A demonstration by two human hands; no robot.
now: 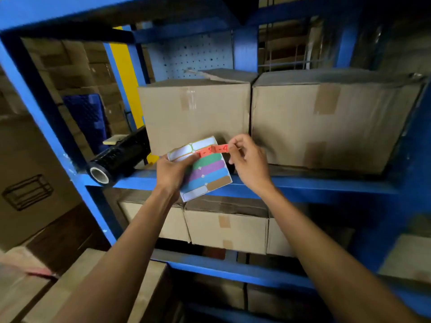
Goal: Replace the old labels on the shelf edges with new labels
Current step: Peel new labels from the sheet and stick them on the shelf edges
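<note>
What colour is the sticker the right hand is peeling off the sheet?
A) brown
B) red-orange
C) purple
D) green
B: the right hand pinches the end of a red-orange label with writing on it, lifting it from the label sheet that the left hand holds; the green, purple and brown ones lie flat on the sheet.

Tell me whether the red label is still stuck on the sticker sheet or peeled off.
Mostly peeled. The right hand pinches the red label's free end past the sticker sheet's edge; its other end sits under the left hand's thumb, so full release cannot be told.
</note>
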